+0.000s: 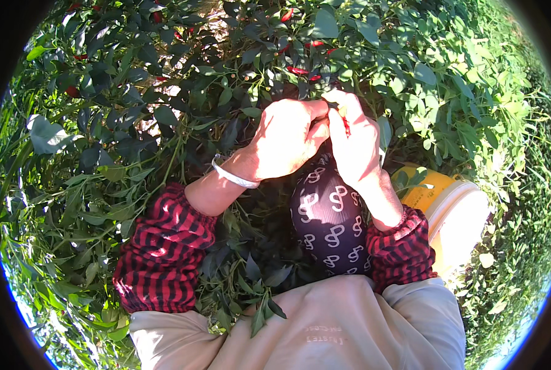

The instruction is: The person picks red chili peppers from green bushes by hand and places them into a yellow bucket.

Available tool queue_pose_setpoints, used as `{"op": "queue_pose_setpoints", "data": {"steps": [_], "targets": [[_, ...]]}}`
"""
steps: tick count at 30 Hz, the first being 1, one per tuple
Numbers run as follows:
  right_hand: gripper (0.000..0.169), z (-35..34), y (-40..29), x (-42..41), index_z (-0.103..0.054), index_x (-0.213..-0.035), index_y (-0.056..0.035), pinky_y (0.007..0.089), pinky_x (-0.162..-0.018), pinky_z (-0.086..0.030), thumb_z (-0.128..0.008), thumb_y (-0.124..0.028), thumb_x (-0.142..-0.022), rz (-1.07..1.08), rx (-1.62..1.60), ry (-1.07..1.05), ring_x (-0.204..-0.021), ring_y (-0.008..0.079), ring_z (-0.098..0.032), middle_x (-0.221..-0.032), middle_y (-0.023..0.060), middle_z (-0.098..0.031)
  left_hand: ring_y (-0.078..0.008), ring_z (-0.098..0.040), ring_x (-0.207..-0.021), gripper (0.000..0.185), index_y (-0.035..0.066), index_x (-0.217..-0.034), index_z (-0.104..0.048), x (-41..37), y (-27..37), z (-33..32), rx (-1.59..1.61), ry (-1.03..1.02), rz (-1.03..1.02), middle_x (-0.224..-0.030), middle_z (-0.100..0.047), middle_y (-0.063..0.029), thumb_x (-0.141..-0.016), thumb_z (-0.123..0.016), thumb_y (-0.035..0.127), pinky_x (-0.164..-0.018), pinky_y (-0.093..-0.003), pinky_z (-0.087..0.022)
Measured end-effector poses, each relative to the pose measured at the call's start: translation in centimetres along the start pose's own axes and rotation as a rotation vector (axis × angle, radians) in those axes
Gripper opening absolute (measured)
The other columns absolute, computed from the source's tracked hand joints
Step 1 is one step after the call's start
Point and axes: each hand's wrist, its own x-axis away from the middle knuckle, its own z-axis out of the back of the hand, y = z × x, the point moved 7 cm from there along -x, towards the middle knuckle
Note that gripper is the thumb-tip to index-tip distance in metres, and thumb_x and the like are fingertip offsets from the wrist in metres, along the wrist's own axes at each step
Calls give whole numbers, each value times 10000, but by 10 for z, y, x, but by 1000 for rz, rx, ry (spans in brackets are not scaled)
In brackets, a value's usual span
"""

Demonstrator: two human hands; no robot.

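My left hand [282, 141], a pale bracelet on its wrist, has thumb and forefinger pinched together against the fingers of my right hand. What lies between the left fingertips is hidden. Inside the curled right hand [356, 143] shows a bit of red chilli pepper [346, 127]. Both hands are in strong sunlight, just in front of a chilli plant. Behind them, ripe red chillies [297, 70] hang among dark leaves. Under the right forearm is my knee in dark patterned cloth [333, 212].
A yellow plastic bucket [425, 187] with a whitish rim leans among the plants to my right. Leafy chilli stems [164, 166] reach past my left forearm. Lighter green, round-leaved plants [465, 92] grow at the upper right. More red chillies [72, 91] hang at the upper left.
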Motion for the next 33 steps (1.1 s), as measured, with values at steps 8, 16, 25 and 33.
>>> {"op": "queue_pose_setpoints", "data": {"steps": [8,16,25,33], "targets": [[115,71,-1,67,-508,-998,15,217,-569,-394,-471,-13,-893,-36,55,148,-620,77,-458,-770,47,-542,-264,-528,-619,122,57,-768,-528,12,72,-41,-161,-3,-453,-657,-503,-71,-706,-604,129,-563,-356,-409],[115,162,52,134,-534,-975,-35,149,-413,-175,-456,-107,-930,-416,-320,401,-490,-8,-265,-662,-38,-415,-228,-458,-548,110,-4,-706,-460,29,94,-69,534,-372,-461,-637,-450,-76,-786,-512,51,-519,-328,-390],[299,82,24,110,-558,-1053,24,158,-413,-204,-384,-208,-979,-459,-879,167,-471,2,-273,-637,-41,-444,-83,-502,-672,210,-5,-776,-526,19,57,-74,695,-516,25,-712,-538,-17,-908,-442,136,-630,-233,-429],[88,89,-8,91,-518,-914,35,275,-553,-440,-500,-47,-889,-56,-76,147,-646,158,-549,-801,110,-558,-41,-366,-548,189,4,-715,-481,15,53,-80,705,-375,131,-574,-429,23,-873,-508,105,-473,-243,-326]]}}
